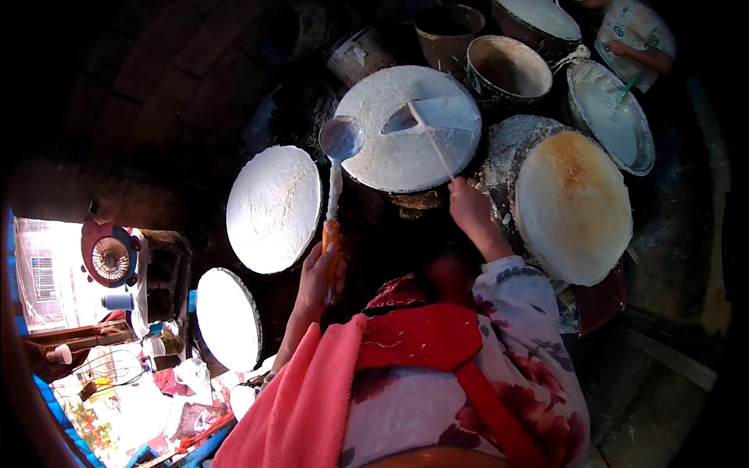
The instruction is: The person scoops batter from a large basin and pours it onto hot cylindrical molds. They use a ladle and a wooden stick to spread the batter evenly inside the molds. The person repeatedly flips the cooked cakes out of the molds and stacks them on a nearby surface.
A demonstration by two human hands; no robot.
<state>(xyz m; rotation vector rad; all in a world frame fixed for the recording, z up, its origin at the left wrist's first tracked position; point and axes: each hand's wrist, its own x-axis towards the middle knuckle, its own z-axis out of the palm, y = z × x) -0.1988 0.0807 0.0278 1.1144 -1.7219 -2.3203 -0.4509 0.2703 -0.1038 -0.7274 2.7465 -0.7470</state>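
My left hand (321,273) is wrapped round the orange handle of a metal ladle (342,139), whose bowl is up at the left edge of a large round white surface (367,97). In my right hand (473,207) is a thin pale stick (434,144). The stick reaches over that same round surface, its far end beside a dark, pointed opening (399,120) in the white layer. A smoother, greyish flap or strip (449,111) lies to the right of the opening. Whether the stick touches the layer, I cannot tell.
Two round white discs (275,209) (228,320) stand at the left. A domed base at the right bears a pale, browned round sheet (573,207). Behind are pots (509,70) and a basin of white liquid (612,117). Another person (636,39) is at the far right; a fan (109,256) is left.
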